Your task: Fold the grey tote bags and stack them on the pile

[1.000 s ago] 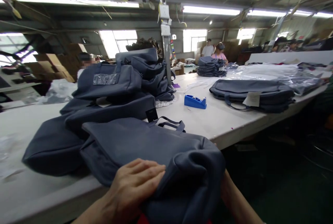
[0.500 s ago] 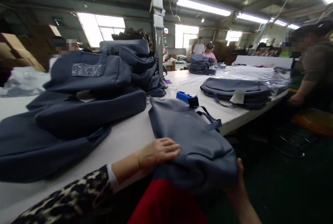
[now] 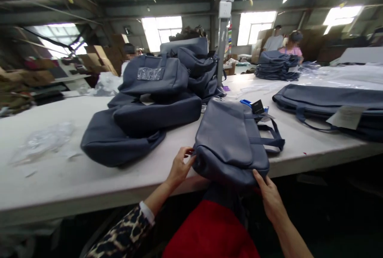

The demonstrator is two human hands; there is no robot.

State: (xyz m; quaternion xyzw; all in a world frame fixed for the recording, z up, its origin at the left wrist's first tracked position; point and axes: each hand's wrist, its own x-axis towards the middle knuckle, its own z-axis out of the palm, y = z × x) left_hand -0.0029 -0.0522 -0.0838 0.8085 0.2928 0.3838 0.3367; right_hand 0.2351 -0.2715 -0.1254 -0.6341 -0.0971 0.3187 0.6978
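A dark blue handbag (image 3: 224, 134) lies on the white table in front of me, its lower end at the front edge and its straps (image 3: 269, 140) pointing right. A black tag (image 3: 257, 107) sits by the straps. My left hand (image 3: 179, 165) pinches the bag's lower left corner, thumb and fingers curled around it. At the lower right corner, my right hand (image 3: 271, 194) grips with the thumb on top; its other fingers are partly hidden beneath. A blue object (image 3: 245, 102), possibly a tape dispenser, shows partly behind the bag.
Several blue bags (image 3: 155, 76) are piled on the table (image 3: 54, 174) to the left. More flat bags (image 3: 323, 100) lie at right, with a folded stack (image 3: 277, 65) farther back. A metal post (image 3: 222, 46) rises behind. Clear plastic (image 3: 48, 138) lies at left. People work in the background.
My view has turned left. The bag has been drawn round so its bottom faces me. My left hand moved from lying flat on the bag to its lower left corner.
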